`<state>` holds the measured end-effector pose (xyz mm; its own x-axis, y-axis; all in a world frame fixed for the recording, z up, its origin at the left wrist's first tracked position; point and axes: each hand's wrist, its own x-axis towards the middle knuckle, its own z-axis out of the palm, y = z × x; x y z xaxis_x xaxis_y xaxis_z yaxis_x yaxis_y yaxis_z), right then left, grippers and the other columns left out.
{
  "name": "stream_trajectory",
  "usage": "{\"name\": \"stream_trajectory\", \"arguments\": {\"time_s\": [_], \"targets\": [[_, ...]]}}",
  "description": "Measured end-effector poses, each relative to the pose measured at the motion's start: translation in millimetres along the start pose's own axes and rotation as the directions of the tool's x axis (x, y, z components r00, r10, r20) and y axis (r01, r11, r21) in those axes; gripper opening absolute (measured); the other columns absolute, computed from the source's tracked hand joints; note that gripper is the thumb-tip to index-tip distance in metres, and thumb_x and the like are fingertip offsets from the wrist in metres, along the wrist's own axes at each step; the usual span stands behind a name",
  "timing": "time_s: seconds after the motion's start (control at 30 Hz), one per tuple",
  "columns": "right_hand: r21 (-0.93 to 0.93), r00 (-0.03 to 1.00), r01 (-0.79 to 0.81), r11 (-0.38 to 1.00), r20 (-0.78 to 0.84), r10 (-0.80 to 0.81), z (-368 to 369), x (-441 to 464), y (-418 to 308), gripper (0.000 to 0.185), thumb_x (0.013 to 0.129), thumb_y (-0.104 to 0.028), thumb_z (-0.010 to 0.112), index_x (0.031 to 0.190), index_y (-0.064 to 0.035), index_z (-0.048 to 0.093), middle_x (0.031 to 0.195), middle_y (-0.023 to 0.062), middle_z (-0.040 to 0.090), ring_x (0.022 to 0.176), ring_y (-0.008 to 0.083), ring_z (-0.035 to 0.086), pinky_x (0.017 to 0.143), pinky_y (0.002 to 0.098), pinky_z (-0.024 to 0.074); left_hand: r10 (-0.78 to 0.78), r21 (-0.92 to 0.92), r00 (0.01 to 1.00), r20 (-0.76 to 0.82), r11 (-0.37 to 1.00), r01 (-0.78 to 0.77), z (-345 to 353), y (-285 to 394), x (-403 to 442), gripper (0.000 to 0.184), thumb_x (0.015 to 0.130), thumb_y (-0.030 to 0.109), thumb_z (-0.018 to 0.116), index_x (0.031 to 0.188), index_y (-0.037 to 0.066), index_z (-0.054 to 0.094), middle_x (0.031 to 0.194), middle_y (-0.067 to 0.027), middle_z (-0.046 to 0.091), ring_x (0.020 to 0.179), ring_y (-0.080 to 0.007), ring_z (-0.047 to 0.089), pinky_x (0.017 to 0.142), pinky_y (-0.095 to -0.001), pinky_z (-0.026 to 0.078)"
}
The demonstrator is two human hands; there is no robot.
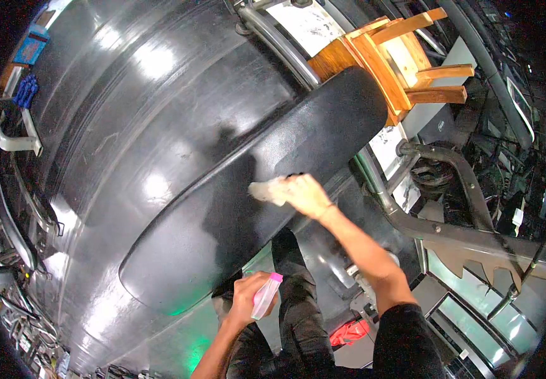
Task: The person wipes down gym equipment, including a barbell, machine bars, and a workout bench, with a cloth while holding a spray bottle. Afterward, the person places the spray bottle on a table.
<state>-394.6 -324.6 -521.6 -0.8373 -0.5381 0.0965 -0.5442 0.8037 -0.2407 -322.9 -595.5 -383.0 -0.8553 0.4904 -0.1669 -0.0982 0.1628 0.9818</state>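
A long black padded bench [178, 252] with rounded ends runs diagonally across the middle of the head view. My right hand [308, 194] is closed around a pale cloth [265, 191], pressed against the top of the pad. Nearer my body, my left hand [248, 297] grips a small see-through bottle [262, 302] with a bright pink end; its other end is hidden in my fingers. The left hand is just off the bench's near edge. A shadow falls over the pad around the cloth.
A wooden stool [405, 57] lies on its side beyond the bench's far end. Dark metal tubing [437, 234] stands to the right. Shiny dark flooring [172, 95] stretches left, with a blue box [31, 44] at the edge. A red cloth-like item [349, 332] lies near my legs.
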Motion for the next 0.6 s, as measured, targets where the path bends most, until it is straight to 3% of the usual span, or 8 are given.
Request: {"name": "stream_trajectory", "arguments": {"time_s": [0.03,0.1,0.13,0.2,0.27,0.4,0.47,0.6], "targets": [[0.067,0.894,-0.322,0.944,0.35,0.28,-12.9,14.3,22.3,0.016,0.079,-0.021,0.055,0.08,-0.0109,0.067,0.082,0.0101,0.064,0.078,0.0283,0.061,0.072,0.0427,0.0484,-0.001,-0.007,1.0,0.006,1.0,0.002,-0.8,-0.5,0.0,0.025,0.066,-0.004,0.066,0.088,0.007,0.067,0.077,-0.0086,0.066,0.065,-0.0249,0.064,0.059,-0.0325,0.051],[-0.302,0.927,-0.342,0.89,0.048,0.372,-11.7,-1.4,71.0,0.015,0.08,-0.019,0.056,0.075,-0.0092,0.066,0.076,0.0115,0.064,0.072,0.0305,0.062,0.062,0.0461,0.0464,0.004,-0.021,1.0,0.019,1.0,-0.004,-3.4,-0.9,-1.4,0.025,0.066,-0.004,0.066,0.088,0.006,0.067,0.076,-0.0084,0.065,0.065,-0.0247,0.063,0.059,-0.0324,0.051],[-0.257,0.875,-0.482,0.838,-0.19,0.445,-15.7,-1.7,86.2,0.014,0.08,-0.015,0.056,0.087,-0.0082,0.067,0.087,0.0129,0.064,0.079,0.0313,0.06,0.066,0.0459,0.0454,0.01,-0.039,1.0,0.028,0.999,-0.009,-5.0,-1.1,-2.7,0.025,0.065,-0.004,0.065,0.089,0.006,0.067,0.075,-0.0082,0.064,0.064,-0.0244,0.063,0.058,-0.0323,0.05],[-0.098,0.597,-0.796,0.597,-0.291,0.748,-16.3,1.0,86.2,0.03,0.081,-0.008,0.058,0.111,-0.0045,0.06,0.109,0.0154,0.055,0.094,0.0338,0.051,0.08,0.0455,0.0428,0.016,-0.025,0.999,0.033,1.0,-0.016,-8.1,-1.5,-5.9,0.025,0.065,-0.003,0.064,0.088,0.006,0.066,0.074,-0.0082,0.064,0.063,-0.0241,0.062,0.058,-0.0322,0.05],[-0.145,0.536,-0.842,0.519,-0.322,0.78,17.7,-4.2,70.8,0.029,0.08,-0.007,0.061,0.109,-0.0058,0.062,0.104,0.0171,0.055,0.091,0.0355,0.051,0.081,0.0462,0.0429,-0.008,-0.055,0.997,0.072,0.998,0.012,-14.0,-1.7,-7.8,0.023,0.066,-0.002,0.065,0.088,0.005,0.066,0.074,-0.0086,0.064,0.063,-0.0249,0.062,0.058,-0.0327,0.05],[0.112,0.781,-0.617,0.778,-0.028,0.624,36.8,-19.8,-32.2,0.026,0.073,-0.006,0.062,0.096,-0.0148,0.068,0.088,0.0123,0.058,0.087,0.0336,0.053,0.077,0.0455,0.0432,-0.027,0.013,0.996,0.089,1.0,0.026,-26.8,-1.7,-15.8,0.021,0.067,-0.001,0.065,0.088,0.005,0.066,0.076,-0.009,0.064,0.064,-0.0256,0.063,0.059,-0.0331,0.05],[0.046,0.957,-0.289,0.956,0.016,0.289,36.5,-46.1,-64.3,0.019,0.073,-0.015,0.061,0.091,-0.0126,0.069,0.087,0.012,0.063,0.085,0.031,0.058,0.077,0.043,0.0454,0.004,0.024,0.998,0.069,1.0,-0.006,-33.6,-2.9,-20.3,0.021,0.068,-0.001,0.065,0.088,0.004,0.066,0.077,-0.0103,0.065,0.066,-0.0267,0.064,0.06,-0.0331,0.05],[0.17,0.722,-0.671,0.722,0.372,0.584,26.1,-66.1,0.4,0.026,0.079,-0.02,0.059,0.102,-0.0084,0.065,0.101,0.0157,0.058,0.095,0.0313,0.054,0.081,0.0419,0.0455,0.013,0.032,0.997,0.078,0.999,-0.015,-50.6,-5.2,-23.4,0.02,0.069,-0.001,0.065,0.088,0.004,0.066,0.079,-0.0115,0.065,0.068,-0.0276,0.064,0.061,-0.0331,0.051]]}}
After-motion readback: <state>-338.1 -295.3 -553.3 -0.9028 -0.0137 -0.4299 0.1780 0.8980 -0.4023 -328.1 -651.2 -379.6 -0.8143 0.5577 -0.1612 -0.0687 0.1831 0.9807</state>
